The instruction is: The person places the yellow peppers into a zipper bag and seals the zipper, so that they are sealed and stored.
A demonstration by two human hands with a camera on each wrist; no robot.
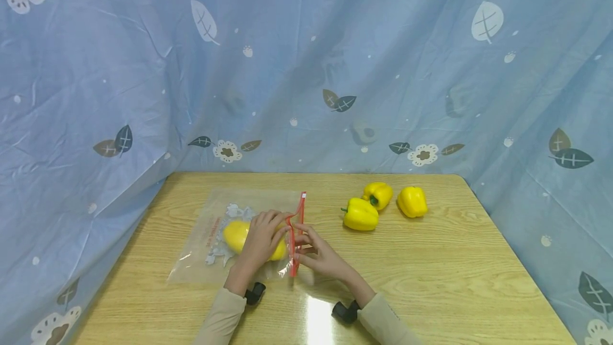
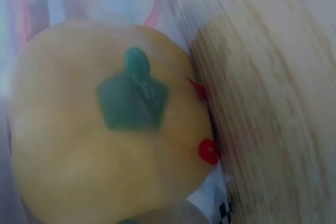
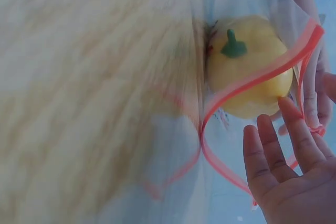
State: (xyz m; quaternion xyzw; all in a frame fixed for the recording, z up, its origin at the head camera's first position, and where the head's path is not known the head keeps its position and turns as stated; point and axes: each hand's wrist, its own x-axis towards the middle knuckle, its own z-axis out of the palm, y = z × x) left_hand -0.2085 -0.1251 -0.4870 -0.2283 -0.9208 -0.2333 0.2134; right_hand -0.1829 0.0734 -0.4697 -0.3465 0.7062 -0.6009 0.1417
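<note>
A clear zip bag [image 1: 191,260] with a red zip edge lies on the table, yellow bell peppers inside it [image 1: 236,234]. My left hand [image 1: 261,236] rests over the bag and its peppers, and its fingertips pinch the red zip edge near the mouth. In the left wrist view a bagged bell pepper [image 2: 105,166] shows its green stem through the film. My right hand [image 1: 325,257] is at the bag's mouth; in the right wrist view its fingers [image 3: 302,135] are spread, loosely extended beside the parted red zip [image 3: 247,85].
Three loose yellow bell peppers lie at the back right: one in front [image 1: 361,214], one behind it [image 1: 378,195] and one farther right [image 1: 412,202]. A blue patterned curtain [image 1: 297,68] hangs behind and beside the wooden table [image 1: 455,270].
</note>
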